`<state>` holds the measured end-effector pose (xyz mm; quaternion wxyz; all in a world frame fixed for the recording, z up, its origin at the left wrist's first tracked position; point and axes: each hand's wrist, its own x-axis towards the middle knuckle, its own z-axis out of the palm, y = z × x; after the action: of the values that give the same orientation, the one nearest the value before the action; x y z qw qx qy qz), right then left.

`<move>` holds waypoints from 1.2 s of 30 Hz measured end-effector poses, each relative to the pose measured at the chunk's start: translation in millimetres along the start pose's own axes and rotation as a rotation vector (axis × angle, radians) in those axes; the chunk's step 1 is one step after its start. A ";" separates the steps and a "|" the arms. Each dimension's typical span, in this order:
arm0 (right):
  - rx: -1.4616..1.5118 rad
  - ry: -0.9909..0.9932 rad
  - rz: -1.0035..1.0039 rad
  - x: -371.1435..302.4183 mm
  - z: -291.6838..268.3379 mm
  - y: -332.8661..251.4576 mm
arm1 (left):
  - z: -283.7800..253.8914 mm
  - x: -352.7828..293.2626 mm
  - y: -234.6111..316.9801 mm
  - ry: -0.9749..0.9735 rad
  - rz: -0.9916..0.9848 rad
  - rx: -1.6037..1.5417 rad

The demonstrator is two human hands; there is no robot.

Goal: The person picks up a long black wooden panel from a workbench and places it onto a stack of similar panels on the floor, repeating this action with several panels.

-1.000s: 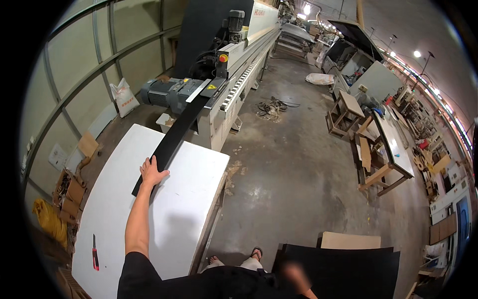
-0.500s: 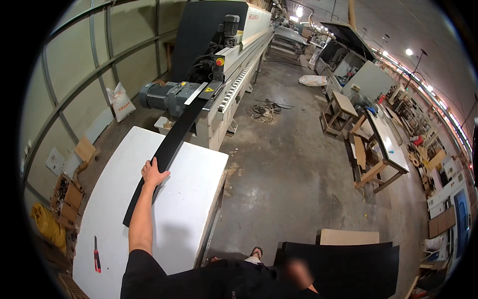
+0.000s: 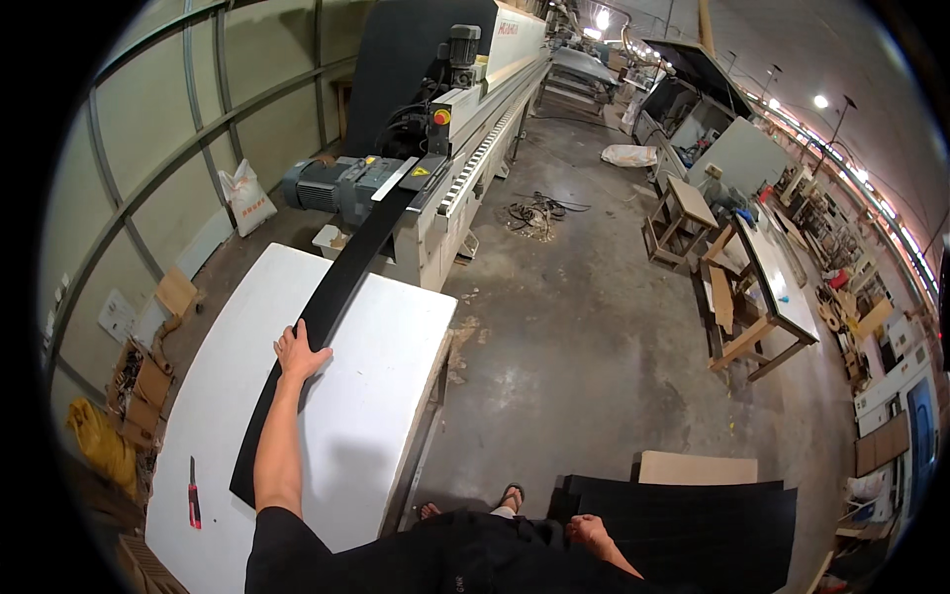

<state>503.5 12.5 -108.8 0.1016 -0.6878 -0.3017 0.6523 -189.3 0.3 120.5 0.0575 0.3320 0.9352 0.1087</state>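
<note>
A long, narrow black board lies across the white tabletop, its far end at the machine's end beside the grey motor. My left hand spans the board near its middle, fingers over the left edge and thumb at the right edge. At my right side, my right hand is closed in a loose curl in front of a stack of black boards; nothing shows in it. On the tabletop's left part lies a red-handled utility knife with its blade out.
The long machine with its motor runs away ahead. A white sack leans by the left wall, near a cardboard box. Cables lie on the floor. At the right stand a wooden stool and a workbench.
The black board's near end has shifted toward me, with my left hand still on it, slightly nearer and to the left. My right hand was blurred before and now shows clearly.
</note>
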 end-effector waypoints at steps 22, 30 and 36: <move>-0.108 -0.222 0.073 -142.8 -0.7 30.3 | 17.4 18.8 11.5 0.032 0.046 -0.005; -0.072 -0.281 0.107 -131.6 -9.2 33.0 | 18.6 7.4 6.4 0.023 0.059 -0.015; -0.310 -0.272 -0.028 -126.2 4.1 -15.8 | 4.7 -31.9 -34.3 -0.019 0.031 -0.024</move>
<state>499.3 -45.1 4.6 -0.0381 -0.5966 -0.4189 0.6835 -184.7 -45.1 108.8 0.0686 0.3469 0.9279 0.1178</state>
